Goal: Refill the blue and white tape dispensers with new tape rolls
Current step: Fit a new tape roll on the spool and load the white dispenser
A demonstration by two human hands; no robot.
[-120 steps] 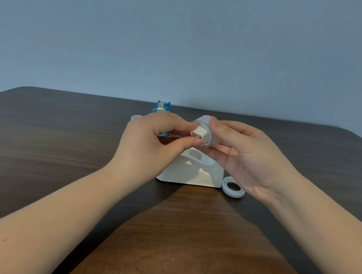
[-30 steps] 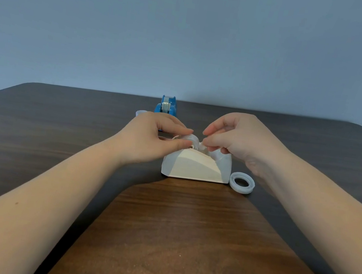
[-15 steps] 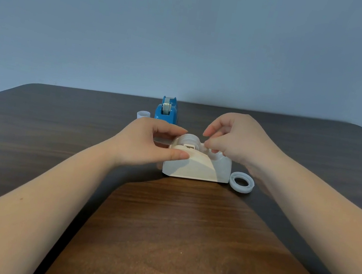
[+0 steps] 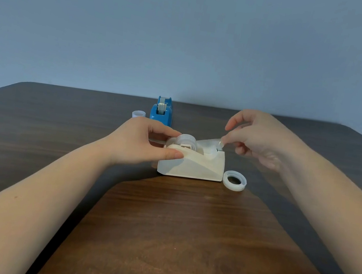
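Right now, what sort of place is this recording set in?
Probably a plain desk or recording station, though I can't say more. A dark wooden table stands against a bare blue-grey wall, and it holds only a white tape dispenser, a blue tape dispenser and empty tape cores.

I count two tape dispensers, one white (image 4: pixel 191 164) and one blue (image 4: pixel 161 111), and two empty rings (image 4: pixel 234 180) (image 4: pixel 138 114).
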